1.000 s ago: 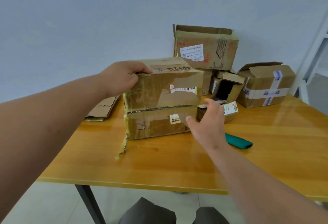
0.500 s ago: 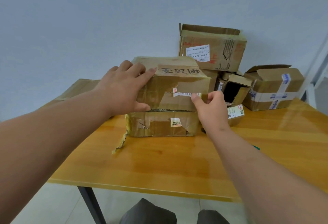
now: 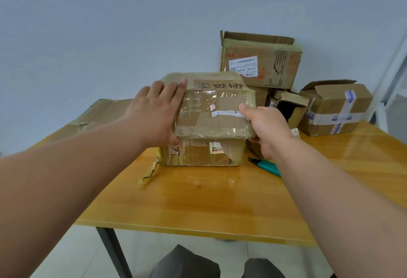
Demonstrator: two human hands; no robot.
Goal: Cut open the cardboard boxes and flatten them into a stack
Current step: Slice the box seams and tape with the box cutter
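A taped cardboard box (image 3: pixel 220 101) with dark lettering on top sits on a second, torn box (image 3: pixel 198 154) at the middle of the wooden table (image 3: pixel 198 200). My left hand (image 3: pixel 154 112) presses flat against the upper box's left end, fingers straight toward its top corner, thumb at its bottom edge. My right hand (image 3: pixel 266 128) grips the upper box's right end, thumb on the front face and fingers curled under the bottom edge. A green utility knife (image 3: pixel 267 165) lies on the table just right of the boxes, partly hidden by my right forearm.
Flattened cardboard (image 3: pixel 99 112) lies at the table's far left. Against the wall at the back right stand a large labelled box (image 3: pixel 264 66), a small open box (image 3: pixel 293 108) and a blue-taped box (image 3: pixel 330 110). A torn tape strip (image 3: pixel 149 172) hangs off the lower box.
My right hand rose from the lower box's corner to take the upper box's right end. My left hand slid from the top onto the left end. The knife has come back into view.
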